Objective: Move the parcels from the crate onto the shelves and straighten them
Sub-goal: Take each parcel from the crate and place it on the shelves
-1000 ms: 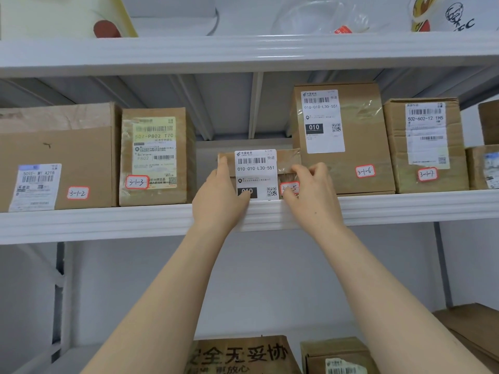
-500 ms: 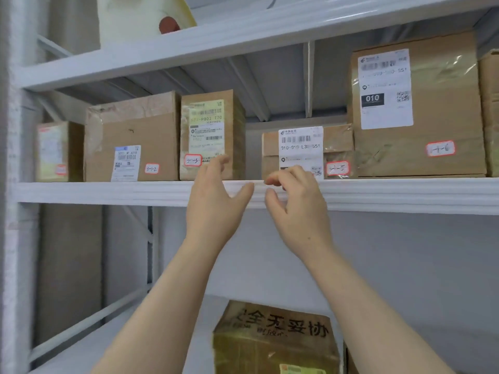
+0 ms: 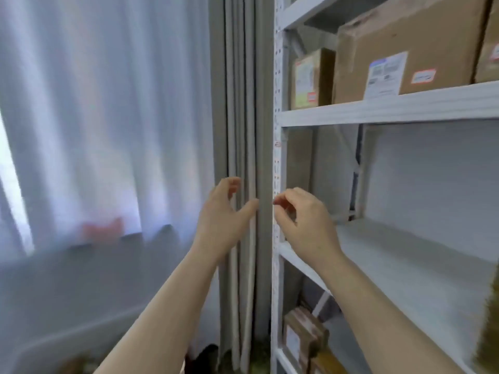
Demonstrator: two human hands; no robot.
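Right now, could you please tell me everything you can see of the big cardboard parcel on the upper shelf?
The big cardboard parcel is a brown carton standing upright on the white upper shelf, its top partly out of frame. Its left edge looks creased. Low on the front sit a white shipping label and, to its right, a red-bordered sticker; the print is blurred. A smaller parcel stands to its left, farther back.

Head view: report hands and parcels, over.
Left hand open, empty. Right hand loosely curled, empty. Parcels sitting on upper shelf; crate not in view. No obstruction seen.
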